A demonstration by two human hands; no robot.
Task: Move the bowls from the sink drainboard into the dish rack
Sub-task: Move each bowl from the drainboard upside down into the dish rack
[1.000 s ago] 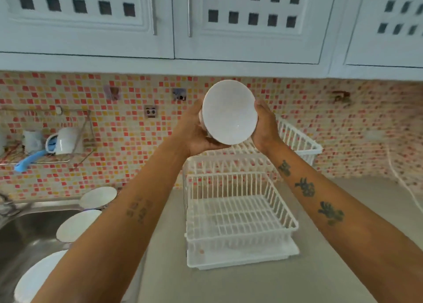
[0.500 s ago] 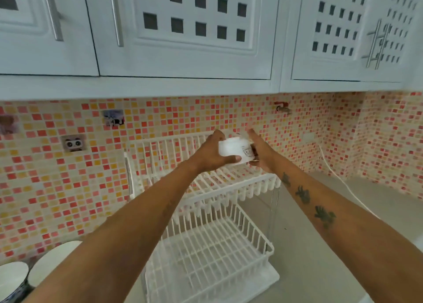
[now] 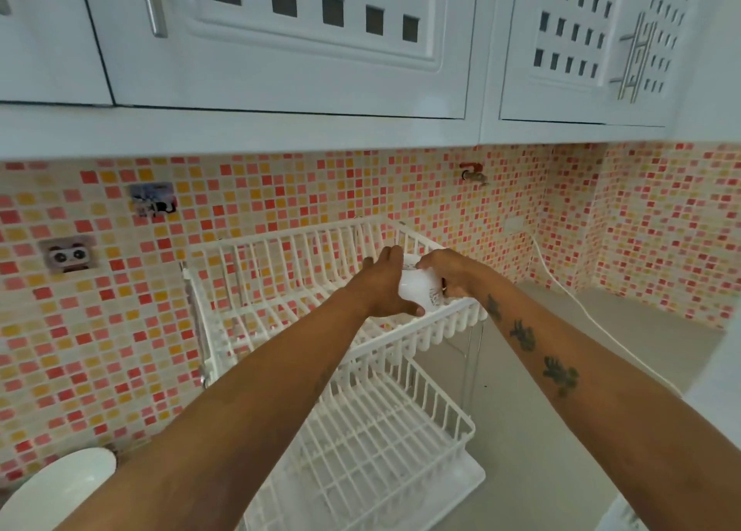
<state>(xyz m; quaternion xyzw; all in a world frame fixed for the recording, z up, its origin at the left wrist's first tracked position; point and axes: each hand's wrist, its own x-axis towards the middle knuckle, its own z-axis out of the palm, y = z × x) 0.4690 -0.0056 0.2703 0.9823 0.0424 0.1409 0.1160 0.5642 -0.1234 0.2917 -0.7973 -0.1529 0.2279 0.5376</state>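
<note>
A white bowl (image 3: 419, 289) with a dark pattern on its side is held between both hands, low inside the right end of the top tier of the white two-tier dish rack (image 3: 280, 265). My left hand (image 3: 385, 285) grips the bowl's left side and my right hand (image 3: 449, 269) covers its right side and top. Whether the bowl rests on the rack's bars is hidden by my hands. The lower tier (image 3: 381, 442) holds nothing. Another white bowl (image 3: 64, 486) shows at the bottom left corner, partly cut off by the frame.
White wall cabinets (image 3: 320, 49) hang low above the rack. The mosaic tile backsplash (image 3: 100, 330) carries wall hooks (image 3: 70, 254) and a small tap (image 3: 473, 173). A white cable (image 3: 581, 302) runs along the grey countertop (image 3: 541, 430) to the right of the rack.
The bowl went from held high facing me to lowered into the rack's top tier at its right end. My view swung right, away from the sink and the other bowls.
</note>
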